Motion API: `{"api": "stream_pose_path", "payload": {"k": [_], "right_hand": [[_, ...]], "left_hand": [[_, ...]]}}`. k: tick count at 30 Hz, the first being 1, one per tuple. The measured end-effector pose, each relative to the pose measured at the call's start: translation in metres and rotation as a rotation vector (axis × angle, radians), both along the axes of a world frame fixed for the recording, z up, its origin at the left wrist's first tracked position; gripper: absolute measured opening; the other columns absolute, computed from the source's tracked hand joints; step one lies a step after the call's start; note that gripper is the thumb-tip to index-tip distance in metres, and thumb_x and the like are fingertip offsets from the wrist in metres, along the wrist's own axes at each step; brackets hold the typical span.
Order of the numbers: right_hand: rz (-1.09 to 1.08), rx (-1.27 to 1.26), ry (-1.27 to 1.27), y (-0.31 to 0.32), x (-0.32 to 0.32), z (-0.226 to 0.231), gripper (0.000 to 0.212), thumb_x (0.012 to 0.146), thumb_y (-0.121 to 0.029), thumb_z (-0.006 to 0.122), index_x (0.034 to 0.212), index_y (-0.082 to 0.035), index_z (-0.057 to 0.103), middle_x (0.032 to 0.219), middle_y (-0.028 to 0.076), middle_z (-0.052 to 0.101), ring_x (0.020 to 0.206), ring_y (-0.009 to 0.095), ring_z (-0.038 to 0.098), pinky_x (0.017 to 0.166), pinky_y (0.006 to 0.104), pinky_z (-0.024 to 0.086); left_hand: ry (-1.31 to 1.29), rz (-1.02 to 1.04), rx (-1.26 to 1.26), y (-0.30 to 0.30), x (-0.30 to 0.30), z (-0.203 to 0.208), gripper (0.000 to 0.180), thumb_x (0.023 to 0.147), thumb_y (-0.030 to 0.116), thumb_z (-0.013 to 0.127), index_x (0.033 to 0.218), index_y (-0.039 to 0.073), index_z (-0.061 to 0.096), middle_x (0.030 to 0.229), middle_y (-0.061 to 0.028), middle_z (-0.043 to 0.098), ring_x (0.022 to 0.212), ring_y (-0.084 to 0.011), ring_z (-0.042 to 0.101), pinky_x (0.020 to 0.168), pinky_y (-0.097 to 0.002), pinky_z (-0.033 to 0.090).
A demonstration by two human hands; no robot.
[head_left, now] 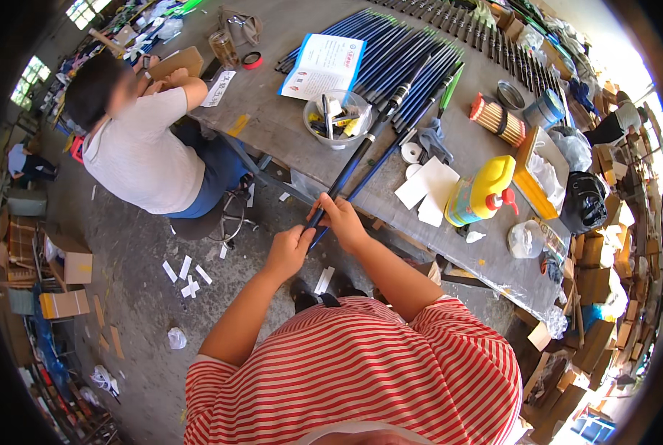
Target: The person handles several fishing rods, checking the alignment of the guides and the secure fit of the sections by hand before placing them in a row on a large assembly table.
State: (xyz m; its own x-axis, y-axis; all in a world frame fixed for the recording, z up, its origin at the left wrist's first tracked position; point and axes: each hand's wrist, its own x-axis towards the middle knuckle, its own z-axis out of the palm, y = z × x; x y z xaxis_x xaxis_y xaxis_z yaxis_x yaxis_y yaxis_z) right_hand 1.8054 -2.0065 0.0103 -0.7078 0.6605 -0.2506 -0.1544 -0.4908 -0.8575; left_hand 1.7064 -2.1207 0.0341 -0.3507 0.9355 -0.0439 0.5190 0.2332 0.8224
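Observation:
A dark blue fishing rod [356,157] slants from the table down toward my body, its far part over the other rods. My left hand [290,251] is closed round its near end. Just above it, my right hand [342,222] grips the same rod, thumb and fingers pressed together. A thinner blue rod [382,161] runs close beside it, passing under my right hand; whether I hold that one too is hidden. Beyond lie several more blue rods [398,59] in a row on the grey table [287,144]. A clear plastic bowl [310,132] of small parts stands left of the rod.
A yellow jug [487,185], white cards [425,182], a bundle of sticks [498,121] and a yellow-edged tray [528,174] lie right. An open booklet [322,63] rests behind the bowl. At left a person [149,152] sits by the table. Paper scraps [190,285] litter the floor.

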Motion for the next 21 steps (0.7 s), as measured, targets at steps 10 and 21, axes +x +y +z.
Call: {"api": "stream_pose_path", "payload": {"k": [10,21], "right_hand": [[-0.068,0.053,-0.406,0.028,0.051,-0.056,0.030,0.086,-0.024,0.052,0.097,0.004,0.054,0.080,0.010,0.058,0.070,0.017,0.058,0.062,0.0262,0.049],[-0.132,-0.037,-0.470,0.040,0.090,-0.066,0.025,0.084,-0.018,0.051,0.093,0.005,0.056,0.079,0.011,0.059,0.069,0.016,0.058,0.061,0.0258,0.049]], "left_hand": [[0.266,-0.062,0.055,0.010,-0.038,-0.107,0.032,0.085,0.027,0.050,0.069,-0.001,0.047,0.067,-0.0227,0.054,0.064,-0.0416,0.053,0.054,-0.0458,0.040],[0.590,-0.104,-0.020,-0.086,-0.010,-0.091,0.035,0.072,0.016,0.063,0.102,0.002,0.050,0.091,-0.0152,0.052,0.080,-0.0333,0.052,0.067,-0.0394,0.042]]}}
